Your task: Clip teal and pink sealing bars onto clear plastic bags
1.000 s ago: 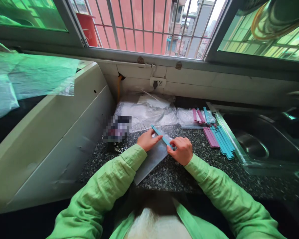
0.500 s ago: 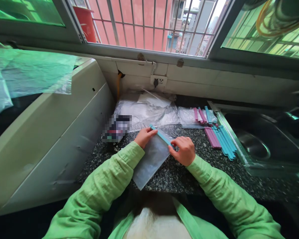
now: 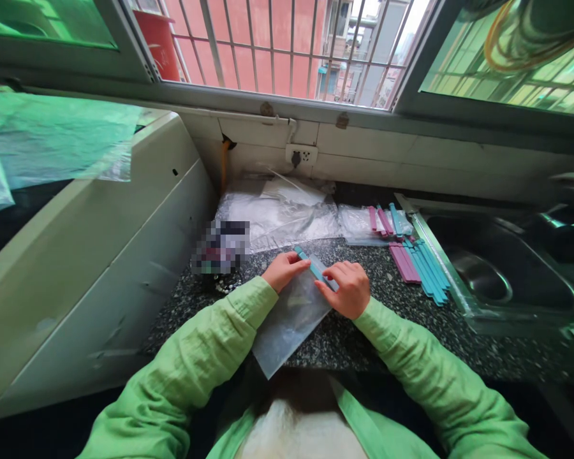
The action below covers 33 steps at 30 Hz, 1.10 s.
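Observation:
A light-blue bag sealing clip (image 3: 314, 268) lies slantwise across the upper part of a clear plastic bag (image 3: 287, 328). My left hand (image 3: 285, 270) pinches the clip near its upper left end, thumb on top. At the lower right end, my right hand (image 3: 348, 288) has its bent fingers and thumb closed on the same clip, hiding part of it. A narrow strip of the bag shows beyond the clip, while the rest hangs toward me past the counter's front edge.
Pink clips (image 3: 404, 263) and blue clips (image 3: 429, 271) lie right, beside a sink (image 3: 463, 299). Behind them are small plastic bags (image 3: 361, 223) with more clips. Large clear plastic sheeting (image 3: 277, 220) covers the back. A cream-coloured appliance (image 3: 148, 217) stands left.
The clip and bag have shifted slightly toward me, and the clip slants more steeply. My right hand's fingers have moved up over the clip. Both hands keep hold.

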Each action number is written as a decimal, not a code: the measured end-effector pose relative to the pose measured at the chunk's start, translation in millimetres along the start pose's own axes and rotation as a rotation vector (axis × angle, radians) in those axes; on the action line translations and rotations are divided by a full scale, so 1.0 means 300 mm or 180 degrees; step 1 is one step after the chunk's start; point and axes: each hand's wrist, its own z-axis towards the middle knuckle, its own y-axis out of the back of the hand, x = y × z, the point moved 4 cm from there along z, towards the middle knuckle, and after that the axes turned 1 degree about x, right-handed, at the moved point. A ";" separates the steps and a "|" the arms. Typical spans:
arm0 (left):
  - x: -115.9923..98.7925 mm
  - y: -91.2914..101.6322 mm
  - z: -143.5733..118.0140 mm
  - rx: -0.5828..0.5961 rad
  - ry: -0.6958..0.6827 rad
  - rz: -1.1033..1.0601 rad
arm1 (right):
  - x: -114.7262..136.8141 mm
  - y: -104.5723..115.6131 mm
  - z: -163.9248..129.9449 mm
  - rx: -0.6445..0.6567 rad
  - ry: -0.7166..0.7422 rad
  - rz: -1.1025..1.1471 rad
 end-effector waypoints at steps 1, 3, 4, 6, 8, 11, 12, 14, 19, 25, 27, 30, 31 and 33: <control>0.001 -0.001 0.000 0.0010 0.0002 0.0007 | 0.001 -0.002 -0.001 -0.0001 0.0011 -0.0007; 0.003 -0.002 0.000 0.0003 0.0025 0.0022 | 0.003 -0.006 -0.001 0.0001 0.0018 -0.0031; 0.003 -0.003 0.000 -0.0007 0.0038 0.0027 | 0.004 -0.007 -0.002 0.0004 0.0015 -0.0047; 0.002 -0.005 -0.002 0.0000 0.0047 0.0030 | 0.003 -0.007 -0.001 0.0011 -0.0009 -0.0083; 0.000 -0.008 -0.003 0.0055 0.0053 0.0041 | 0.002 -0.008 -0.001 0.0024 -0.0032 -0.0118; -0.004 -0.006 -0.003 0.0120 0.0023 0.0205 | 0.001 -0.007 0.000 0.0021 -0.0040 -0.0157; -0.005 -0.001 -0.001 0.0100 -0.0018 0.0326 | 0.000 -0.007 0.000 0.0013 -0.0036 -0.0164; -0.011 0.013 0.002 -0.0011 -0.0140 0.0622 | 0.000 -0.007 -0.001 0.0001 -0.0028 -0.0173; -0.024 0.047 0.012 -0.0327 -0.0336 0.0885 | 0.004 -0.007 -0.002 0.0016 0.0043 -0.0179; -0.027 0.059 0.015 -0.0423 -0.0264 0.0902 | 0.008 -0.005 -0.002 -0.0002 0.0142 -0.0130; -0.028 0.058 0.015 -0.0411 -0.0283 0.0873 | 0.007 -0.005 -0.002 -0.0006 0.0156 -0.0110; -0.025 0.057 0.015 -0.0393 -0.0281 0.0804 | 0.004 -0.003 -0.002 -0.0017 0.0137 -0.0087; -0.023 0.057 0.016 -0.0387 -0.0270 0.0795 | 0.003 -0.003 -0.003 -0.0021 0.0125 -0.0080; -0.017 0.057 0.018 -0.0369 -0.0261 0.0794 | 0.001 -0.002 -0.003 -0.0021 0.0109 -0.0063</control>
